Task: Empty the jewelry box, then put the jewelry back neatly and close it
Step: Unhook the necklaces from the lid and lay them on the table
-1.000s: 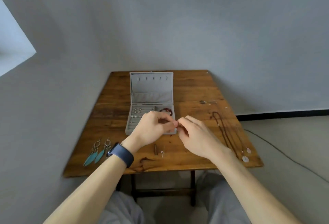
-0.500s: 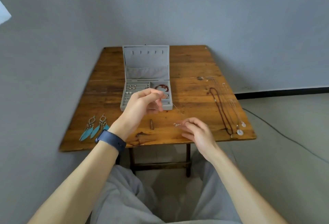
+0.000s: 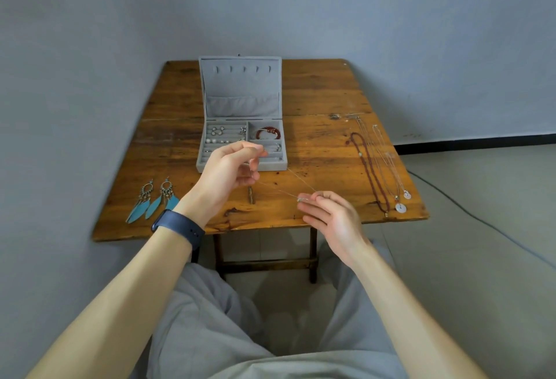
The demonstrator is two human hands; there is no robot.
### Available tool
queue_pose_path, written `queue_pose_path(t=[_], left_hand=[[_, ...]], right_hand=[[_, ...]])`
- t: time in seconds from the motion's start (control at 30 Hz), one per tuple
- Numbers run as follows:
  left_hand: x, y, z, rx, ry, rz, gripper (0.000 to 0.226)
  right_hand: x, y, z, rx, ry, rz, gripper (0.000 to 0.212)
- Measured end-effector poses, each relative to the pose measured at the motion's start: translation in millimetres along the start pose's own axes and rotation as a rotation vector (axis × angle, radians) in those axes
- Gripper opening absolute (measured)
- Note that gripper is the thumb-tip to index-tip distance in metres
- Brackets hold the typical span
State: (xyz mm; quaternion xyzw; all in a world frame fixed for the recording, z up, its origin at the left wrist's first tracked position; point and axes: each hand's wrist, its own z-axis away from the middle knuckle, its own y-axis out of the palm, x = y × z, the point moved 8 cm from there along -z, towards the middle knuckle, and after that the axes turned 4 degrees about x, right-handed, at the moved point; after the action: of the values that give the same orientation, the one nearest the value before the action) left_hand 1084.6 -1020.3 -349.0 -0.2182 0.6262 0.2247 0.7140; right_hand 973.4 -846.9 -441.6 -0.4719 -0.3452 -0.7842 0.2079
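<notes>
Silver chain (image 3: 278, 189), hair-thin, stretched between both hands just above the table (image 3: 316, 144). Left hand (image 3: 228, 174) pinches one end right in front of the open jewelry box (image 3: 275, 165). Right hand (image 3: 331, 219) pinches the other end at a small charm or clasp, can't tell which. My read: near weightless, limp, tangles and snags easily. Hold it by the ends, light tension. Feather earrings (image 3: 150, 201) lie left of the left hand, necklaces (image 3: 373, 174) right of the right hand. No readable writing anywhere.
</notes>
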Motion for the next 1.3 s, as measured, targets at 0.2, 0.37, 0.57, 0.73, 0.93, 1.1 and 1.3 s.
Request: queue_pose_path(t=[0.2,0.37,0.57,0.73,0.93,1.1,1.3], left_hand=[[6,3,2,-0.002,-0.016,-0.005,0.033],[9,4,1,0.0,-0.029,-0.003,0.024],[15,5,-2,0.0,-0.043,-0.001,0.02],[18,10,-8,0.006,-0.056,0.005,0.018],[15,17,-15,0.015,-0.057,0.028,0.017],[18,20,-20,0.028,-0.062,0.032,0.017],[19,23,-28,0.026,-0.056,-0.001,0.022]], right_hand=[[-8,8,3,0.002,0.052,-0.194,0.025],[-12,12,5,0.019,0.082,-0.278,0.021],[-19,5,8,0.0,0.124,-0.261,0.014],[-17,-2,8,-0.014,0.075,-0.105,0.024],[-6,-8,11,-0.012,-0.051,0.034,0.032],[-3,-12,11,-0.002,-0.09,0.117,0.035],[-9,-19,13,-0.081,-0.11,0.279,0.033]])
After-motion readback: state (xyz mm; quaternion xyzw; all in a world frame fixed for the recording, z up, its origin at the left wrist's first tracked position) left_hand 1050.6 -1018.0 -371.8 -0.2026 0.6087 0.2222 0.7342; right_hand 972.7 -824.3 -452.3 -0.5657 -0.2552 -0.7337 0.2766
